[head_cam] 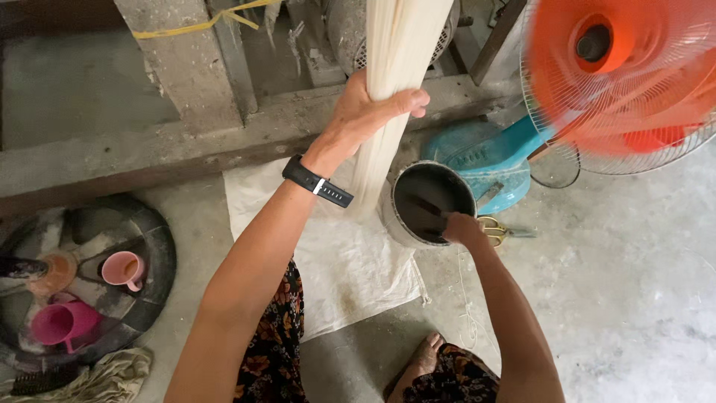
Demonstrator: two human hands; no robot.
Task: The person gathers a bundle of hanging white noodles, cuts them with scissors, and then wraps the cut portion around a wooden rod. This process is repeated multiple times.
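Top centre of frame: left hand (367, 112), w/ black strap watch (317, 181) on wrist, is closed around a thick hanging bundle of pale, smooth noodle-like strands (395, 52); bundle drops behind the hand to a white woven sack sheet (335, 261) on rough concrete. Centre-right: right hand (461, 227) dips into a round dark metal bucket (432, 201); fingers hidden, grip can't tell. Upper right: spinning orange fan (619, 75) in wire cage. Lower left: two pink plastic cups (123, 269) on a black tyre-like ring.
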